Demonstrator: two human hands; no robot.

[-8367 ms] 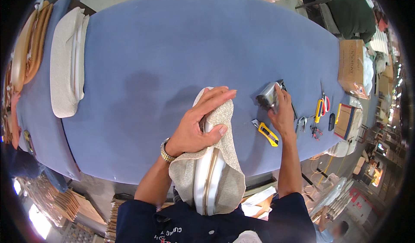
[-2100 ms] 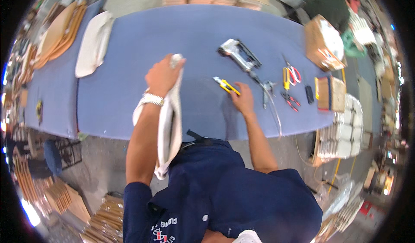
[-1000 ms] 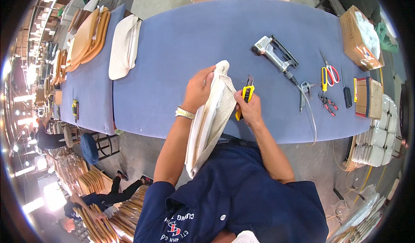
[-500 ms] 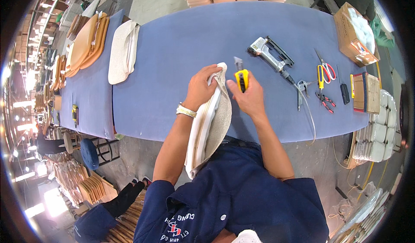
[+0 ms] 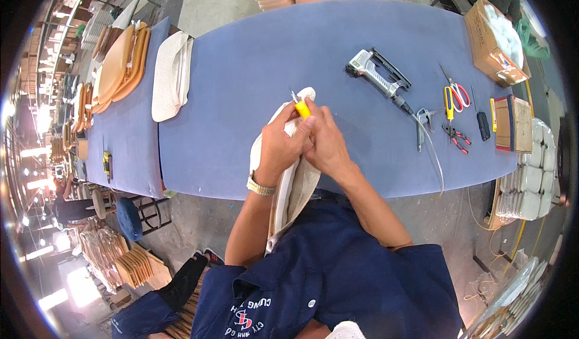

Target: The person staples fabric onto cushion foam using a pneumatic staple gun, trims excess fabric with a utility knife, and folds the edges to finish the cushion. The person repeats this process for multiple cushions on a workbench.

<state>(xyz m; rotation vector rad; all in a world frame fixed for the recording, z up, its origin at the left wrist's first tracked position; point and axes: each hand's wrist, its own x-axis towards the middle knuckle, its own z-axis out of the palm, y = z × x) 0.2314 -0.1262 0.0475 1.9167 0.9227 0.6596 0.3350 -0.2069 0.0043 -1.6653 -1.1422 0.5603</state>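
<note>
A fabric-covered seat pad [image 5: 304, 185], light beige with a white inner layer along its open side, stands on edge in front of my body. My left hand [image 5: 280, 146] is closed on the pad near its top end. In my right hand [image 5: 327, 141] is a yellow utility knife [image 5: 303, 109], its blade pointing up and away beside the pad's upper edge. The fingers of both hands meet there, and they hide most of the knife's handle. Whether the blade touches the fabric I cannot tell.
On the blue table [image 5: 241, 56] lie a staple gun [image 5: 380, 74] with its hose, red-handled scissors [image 5: 461, 97], pliers [image 5: 456, 139] and a black-handled screwdriver [image 5: 482, 125]. Another beige pad [image 5: 172, 77] rests at the left. An open cardboard box [image 5: 485, 43] stands far right.
My right hand has moved left with the utility knife, from beside the pad to its upper edge, against my left hand. The knife now tilts leftward. The pad has turned slightly.
</note>
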